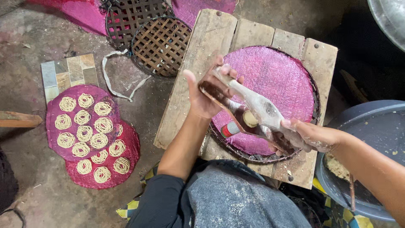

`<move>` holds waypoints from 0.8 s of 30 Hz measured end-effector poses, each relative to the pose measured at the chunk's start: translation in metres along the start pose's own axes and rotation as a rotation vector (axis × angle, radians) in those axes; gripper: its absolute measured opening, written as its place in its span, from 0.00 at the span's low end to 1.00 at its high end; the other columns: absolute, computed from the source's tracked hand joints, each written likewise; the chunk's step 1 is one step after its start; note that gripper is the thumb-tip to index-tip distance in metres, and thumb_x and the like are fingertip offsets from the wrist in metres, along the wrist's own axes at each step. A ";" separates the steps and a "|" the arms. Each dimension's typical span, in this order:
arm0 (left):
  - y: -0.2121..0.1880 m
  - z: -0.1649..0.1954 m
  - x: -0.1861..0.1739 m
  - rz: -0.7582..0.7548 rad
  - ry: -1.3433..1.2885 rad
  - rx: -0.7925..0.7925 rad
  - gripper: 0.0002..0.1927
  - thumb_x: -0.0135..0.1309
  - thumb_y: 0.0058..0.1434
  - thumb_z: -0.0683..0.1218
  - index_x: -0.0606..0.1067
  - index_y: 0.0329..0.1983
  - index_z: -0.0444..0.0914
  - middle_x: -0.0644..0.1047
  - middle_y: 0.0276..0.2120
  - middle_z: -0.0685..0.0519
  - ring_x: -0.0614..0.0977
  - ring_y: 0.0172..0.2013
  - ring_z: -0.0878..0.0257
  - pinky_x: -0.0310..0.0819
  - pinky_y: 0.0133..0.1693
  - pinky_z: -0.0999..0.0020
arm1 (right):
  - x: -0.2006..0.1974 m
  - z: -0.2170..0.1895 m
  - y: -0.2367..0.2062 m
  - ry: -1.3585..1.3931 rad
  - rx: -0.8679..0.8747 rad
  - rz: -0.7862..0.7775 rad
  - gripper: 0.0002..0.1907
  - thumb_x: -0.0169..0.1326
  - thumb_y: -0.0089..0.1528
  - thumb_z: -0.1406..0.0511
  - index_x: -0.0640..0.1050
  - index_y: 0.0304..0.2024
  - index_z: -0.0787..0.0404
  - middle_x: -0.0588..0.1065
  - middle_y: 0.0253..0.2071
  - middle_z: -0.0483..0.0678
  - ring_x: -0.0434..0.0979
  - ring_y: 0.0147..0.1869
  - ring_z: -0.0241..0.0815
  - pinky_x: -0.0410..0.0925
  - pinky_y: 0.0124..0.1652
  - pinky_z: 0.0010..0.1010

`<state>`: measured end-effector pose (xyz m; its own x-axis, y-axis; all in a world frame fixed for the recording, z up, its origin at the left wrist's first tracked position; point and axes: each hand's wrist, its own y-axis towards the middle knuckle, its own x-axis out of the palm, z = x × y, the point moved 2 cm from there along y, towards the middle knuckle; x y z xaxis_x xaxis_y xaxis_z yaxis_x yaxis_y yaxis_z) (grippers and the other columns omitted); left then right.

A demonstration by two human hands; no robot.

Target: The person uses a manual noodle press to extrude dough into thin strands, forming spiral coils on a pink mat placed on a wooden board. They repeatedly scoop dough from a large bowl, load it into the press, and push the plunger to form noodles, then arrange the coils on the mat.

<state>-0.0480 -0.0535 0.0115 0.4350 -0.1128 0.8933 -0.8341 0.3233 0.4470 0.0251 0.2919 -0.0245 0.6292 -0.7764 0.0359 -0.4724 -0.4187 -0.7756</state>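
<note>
Wooden noodle press (253, 114), two long handles hinged, dusted with flour, held over a pink woven tray (291, 80) that sits on a low plank counter (202, 55). Left hand (206, 95) wraps the far ends of the handles, fingers closed around them. Right hand (310, 135) grips the near end, closed too, coated in dough. A lump of pale dough (250, 119) sits in the press cup, above a red and white cylinder (230, 128) under the handles.

The pink tray is bare; no noodle coils on it yet. Risks: the press hangs toward the tray's near left edge, so strands could drop on the rim or the counter if it is not centred. Floury, sticky hands may slip on the handles under squeeze force. An uneven squeeze could tilt the cup and break the strands or smear a coil. The tray overhangs the planks slightly at the near edge, so a hard downward push could tip it.

Filled pink mats with noodle coils (86, 126) lie on the floor, left, well apart. Grey basin (371, 126) with dough just beside the right arm. Brown lattice baskets (160, 44) lie beyond the counter.
</note>
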 end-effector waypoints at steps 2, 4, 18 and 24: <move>0.004 -0.005 -0.020 0.053 -0.133 0.053 0.27 0.49 0.70 0.69 0.70 0.51 0.43 0.74 0.40 0.56 0.77 0.50 0.59 0.67 0.65 0.55 | 0.002 -0.017 0.000 -0.069 -0.089 -0.002 0.38 0.34 0.76 0.43 0.61 0.61 0.76 0.59 0.37 0.54 0.59 0.40 0.44 0.56 0.35 0.32; 0.007 -0.004 -0.040 0.181 -0.190 0.118 0.21 0.45 0.76 0.65 0.69 0.45 0.43 0.71 0.37 0.56 0.75 0.44 0.61 0.71 0.59 0.58 | 0.009 -0.042 0.001 -0.314 -0.167 0.101 0.42 0.32 0.71 0.40 0.62 0.69 0.69 0.73 0.58 0.46 0.72 0.59 0.32 0.64 0.53 0.28; 0.012 -0.001 -0.066 0.266 -0.129 0.224 0.23 0.44 0.71 0.67 0.68 0.34 0.46 0.69 0.26 0.59 0.73 0.31 0.64 0.74 0.46 0.58 | 0.071 -0.136 -0.018 -0.574 0.172 0.328 0.41 0.32 0.68 0.39 0.72 0.60 0.66 0.76 0.33 0.52 0.78 0.35 0.41 0.77 0.39 0.36; 0.033 0.024 -0.060 0.191 -0.024 0.228 0.25 0.45 0.69 0.69 0.67 0.33 0.45 0.68 0.26 0.59 0.72 0.30 0.65 0.73 0.43 0.61 | 0.073 -0.144 -0.005 -0.519 -0.047 0.386 0.39 0.34 0.65 0.41 0.73 0.59 0.64 0.76 0.32 0.49 0.76 0.35 0.38 0.74 0.38 0.34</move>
<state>-0.1095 -0.0584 -0.0263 0.2568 -0.0930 0.9620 -0.9560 0.1219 0.2670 -0.0152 0.1691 0.0728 0.6198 -0.5512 -0.5586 -0.7434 -0.1845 -0.6429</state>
